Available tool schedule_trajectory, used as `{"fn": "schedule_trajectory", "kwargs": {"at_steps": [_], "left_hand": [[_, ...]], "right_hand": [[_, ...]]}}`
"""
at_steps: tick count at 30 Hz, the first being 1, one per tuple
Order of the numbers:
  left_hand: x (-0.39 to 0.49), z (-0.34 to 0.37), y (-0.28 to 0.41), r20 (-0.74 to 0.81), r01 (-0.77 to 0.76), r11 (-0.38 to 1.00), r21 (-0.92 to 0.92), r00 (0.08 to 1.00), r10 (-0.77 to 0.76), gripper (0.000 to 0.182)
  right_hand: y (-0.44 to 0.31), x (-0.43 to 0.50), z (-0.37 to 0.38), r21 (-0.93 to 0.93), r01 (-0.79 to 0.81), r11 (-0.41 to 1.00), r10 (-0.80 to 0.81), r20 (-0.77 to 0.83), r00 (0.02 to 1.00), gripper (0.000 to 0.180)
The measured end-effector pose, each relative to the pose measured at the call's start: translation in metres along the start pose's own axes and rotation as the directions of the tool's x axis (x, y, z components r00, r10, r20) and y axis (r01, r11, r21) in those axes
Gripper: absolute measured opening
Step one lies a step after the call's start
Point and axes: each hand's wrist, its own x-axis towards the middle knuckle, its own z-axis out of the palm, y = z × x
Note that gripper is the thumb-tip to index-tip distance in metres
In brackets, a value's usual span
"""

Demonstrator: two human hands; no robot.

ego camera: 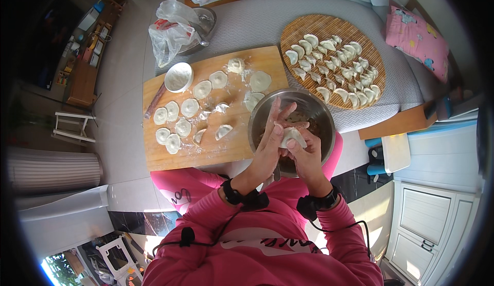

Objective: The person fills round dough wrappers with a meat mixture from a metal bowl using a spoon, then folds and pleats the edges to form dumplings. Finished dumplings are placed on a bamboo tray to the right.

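Above a steel bowl (330,128) of filling, my left hand (270,139) and my right hand (308,151) pinch a folded dumpling (292,136) between them. Some fingers of the left hand stretch outward. The filling is mostly hidden under both hands. On the wooden board (231,147) to the left lie several round dough wrappers (190,107), a lump of dough (236,65), and several folded pieces, among them a half-moon dumpling (223,132). Rows of shaped dumplings (341,94) rest on a round woven tray (332,25) at the upper right.
A white bowl of flour (178,77) and a rolling pin (155,101) occupy the board's left side. Behind it, plastic bags (171,35) lie over a metal basin (206,21). The woven tray rests on a grey padded seat (247,23), beside a pink pillow (417,41).
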Motion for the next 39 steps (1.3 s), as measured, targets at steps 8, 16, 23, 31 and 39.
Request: {"fn": "schedule_trajectory", "kwargs": {"at_steps": [8,16,23,31,39], "left_hand": [[-0.001,-0.006,-0.007,0.01,0.178,0.984,0.0,0.984,-0.178,0.064],[-0.004,-0.006,0.004,-0.087,0.23,0.95,0.212,0.973,-0.216,0.059],[-0.002,0.004,-0.007,-0.096,0.015,0.986,0.167,0.995,0.001,0.058],[-0.007,0.0,-0.011,-0.091,0.015,0.978,0.209,0.996,0.004,0.056],[-0.002,-0.007,-0.016,-0.045,0.01,0.978,0.207,0.999,-0.001,0.056]], "right_hand": [[-0.006,0.01,0.003,0.147,-0.266,0.953,0.279,-0.08,0.957,0.041],[-0.008,0.01,0.007,0.153,-0.281,0.947,0.287,-0.02,0.958,0.042],[0.011,0.008,0.017,-0.059,-0.101,0.993,0.091,-0.151,0.984,0.042],[0.018,0.002,0.012,-0.167,-0.072,0.983,0.043,-0.17,0.985,0.043],[0.012,0.005,0.016,-0.119,-0.096,0.988,0.075,-0.173,0.982,0.051]]}}
